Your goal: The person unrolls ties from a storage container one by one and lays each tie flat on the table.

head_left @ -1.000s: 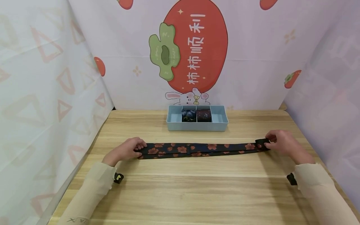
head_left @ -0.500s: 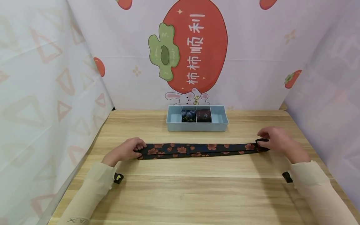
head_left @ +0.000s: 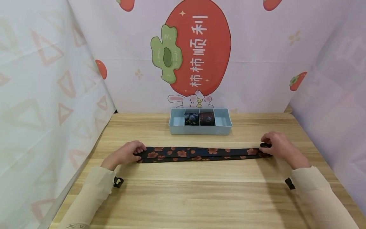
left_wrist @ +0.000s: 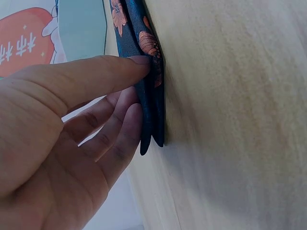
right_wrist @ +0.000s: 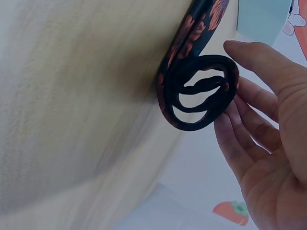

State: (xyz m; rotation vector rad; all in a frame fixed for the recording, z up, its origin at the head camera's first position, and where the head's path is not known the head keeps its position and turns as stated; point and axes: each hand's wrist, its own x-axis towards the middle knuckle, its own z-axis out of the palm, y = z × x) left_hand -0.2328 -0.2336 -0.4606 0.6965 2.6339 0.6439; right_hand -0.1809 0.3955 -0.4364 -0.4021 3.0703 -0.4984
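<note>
A dark necktie point(head_left: 203, 153) patterned with orange-red flowers is lying lengthwise across the wooden tabletop point(head_left: 183, 197), doubled so that two layers are partly overlapping. Its right end is forming a loose roll, with open gaps showing between the coils.

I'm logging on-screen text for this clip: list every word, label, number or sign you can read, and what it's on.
"柿柿顺利": persimmon print, running bottom to top in the head view.
Left sleeve: marking cut off, unreadable.
Leaf: faint squiggles, unreadable.
Tie, box: no readable text.
</note>
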